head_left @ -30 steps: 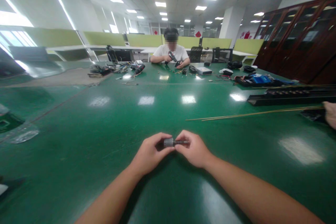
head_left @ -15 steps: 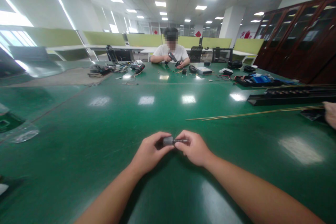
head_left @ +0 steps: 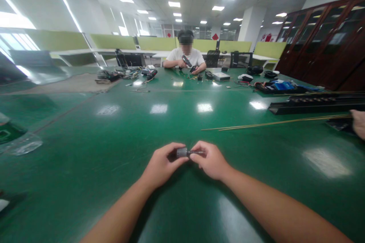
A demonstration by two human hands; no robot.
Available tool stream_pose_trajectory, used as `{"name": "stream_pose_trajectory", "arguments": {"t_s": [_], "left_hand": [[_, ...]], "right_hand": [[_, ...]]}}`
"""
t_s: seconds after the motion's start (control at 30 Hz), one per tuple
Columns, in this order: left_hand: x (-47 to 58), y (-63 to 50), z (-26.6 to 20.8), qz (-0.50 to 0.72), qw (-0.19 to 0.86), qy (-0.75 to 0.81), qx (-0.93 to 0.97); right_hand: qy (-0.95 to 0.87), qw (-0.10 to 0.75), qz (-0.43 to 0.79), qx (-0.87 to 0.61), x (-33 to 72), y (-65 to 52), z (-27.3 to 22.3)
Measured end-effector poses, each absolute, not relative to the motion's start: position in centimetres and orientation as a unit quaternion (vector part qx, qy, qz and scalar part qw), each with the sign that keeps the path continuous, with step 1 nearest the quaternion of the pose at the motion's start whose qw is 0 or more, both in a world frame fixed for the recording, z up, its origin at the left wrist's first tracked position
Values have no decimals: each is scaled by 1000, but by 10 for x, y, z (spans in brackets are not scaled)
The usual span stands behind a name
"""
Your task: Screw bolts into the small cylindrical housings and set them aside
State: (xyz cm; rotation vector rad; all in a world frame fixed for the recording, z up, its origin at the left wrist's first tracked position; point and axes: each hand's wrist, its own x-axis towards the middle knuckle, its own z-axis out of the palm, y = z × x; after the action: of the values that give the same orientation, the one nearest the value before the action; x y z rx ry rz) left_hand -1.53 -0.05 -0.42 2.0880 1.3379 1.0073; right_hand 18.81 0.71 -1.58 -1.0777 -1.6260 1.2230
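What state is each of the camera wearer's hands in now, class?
Left hand: closed, holding the grey cylinder.
Right hand: closed, holding the dark shaft.

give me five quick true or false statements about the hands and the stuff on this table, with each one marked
1. The left hand holds a grey cylinder. True.
2. The right hand is spread open and flat. False: it pinches a thin dark shaft next to the cylinder.
3. Nobody else is in view. False: a person in a white top is opposite, holding a dark tool.
4. Thin golden rods run toward another person's hand at the right edge. True.
5. The tabletop is bright red. False: it is green.
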Motion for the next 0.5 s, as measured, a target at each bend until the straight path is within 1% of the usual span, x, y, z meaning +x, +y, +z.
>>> {"name": "stream_pose_trajectory", "arguments": {"t_s": [0.5], "left_hand": [[-15, -1, -3, 371, 218, 488, 760]], "right_hand": [[-656, 404, 473, -427, 189, 7, -18]]}}
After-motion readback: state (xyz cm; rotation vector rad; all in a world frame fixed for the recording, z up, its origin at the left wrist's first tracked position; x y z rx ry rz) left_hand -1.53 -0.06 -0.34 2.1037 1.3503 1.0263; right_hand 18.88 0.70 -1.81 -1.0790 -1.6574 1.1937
